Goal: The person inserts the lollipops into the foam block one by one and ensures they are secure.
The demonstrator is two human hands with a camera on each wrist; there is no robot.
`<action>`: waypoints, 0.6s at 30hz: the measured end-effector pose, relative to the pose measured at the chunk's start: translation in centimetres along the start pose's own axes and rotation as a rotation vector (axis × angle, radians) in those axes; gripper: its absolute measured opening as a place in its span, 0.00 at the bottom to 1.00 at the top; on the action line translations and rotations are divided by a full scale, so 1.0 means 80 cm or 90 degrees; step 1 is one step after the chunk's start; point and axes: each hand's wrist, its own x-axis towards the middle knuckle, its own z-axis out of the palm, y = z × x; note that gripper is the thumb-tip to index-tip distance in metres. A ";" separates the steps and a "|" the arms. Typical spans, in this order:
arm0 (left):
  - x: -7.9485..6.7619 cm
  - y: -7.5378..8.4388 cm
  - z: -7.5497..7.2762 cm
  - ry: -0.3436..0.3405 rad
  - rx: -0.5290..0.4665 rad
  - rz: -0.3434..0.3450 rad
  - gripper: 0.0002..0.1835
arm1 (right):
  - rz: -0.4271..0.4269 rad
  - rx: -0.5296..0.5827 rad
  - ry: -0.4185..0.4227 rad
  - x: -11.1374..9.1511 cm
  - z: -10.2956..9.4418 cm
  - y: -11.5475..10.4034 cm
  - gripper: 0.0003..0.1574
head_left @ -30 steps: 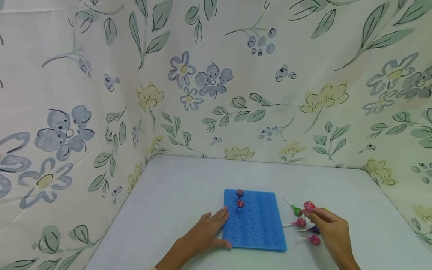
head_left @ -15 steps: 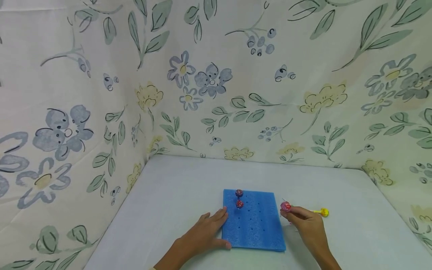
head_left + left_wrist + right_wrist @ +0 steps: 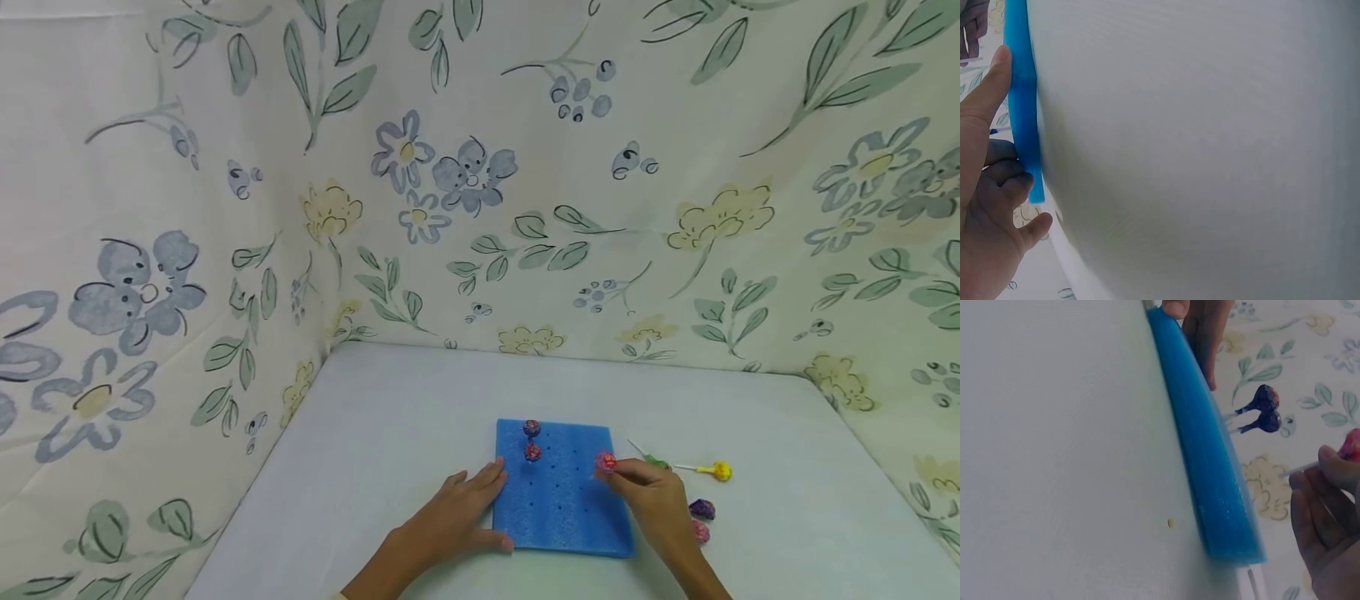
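A pink lollipop (image 3: 606,462) is pinched by its upper part between my right hand's (image 3: 652,496) thumb and fingers, over the right side of a blue foam block (image 3: 577,525). In the right wrist view its white stick (image 3: 1302,469) points toward the block, with its tip apart from the foam. Small dark holes dot the block's top. Two dark red wrapped lollipops, one farther back (image 3: 532,428) and one nearer (image 3: 532,452), stand upright in its left part. My left hand (image 3: 457,517) rests against the block's left edge, fingers extended and thumb at the near corner.
Right of the block lie a yellow lollipop (image 3: 722,472), a partly hidden green one (image 3: 657,462), a purple one (image 3: 702,508) and a pink one (image 3: 701,532) on the white table (image 3: 405,417). Floral cloth (image 3: 480,275) walls the back and sides.
My right hand has carried the pink lollipop leftward from above the loose lollipops to over the block. My left hand stays at the block's edge.
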 end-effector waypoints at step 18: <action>0.003 -0.001 0.003 0.001 -0.006 -0.007 0.54 | 0.031 -0.022 -0.046 -0.001 0.054 -0.004 0.02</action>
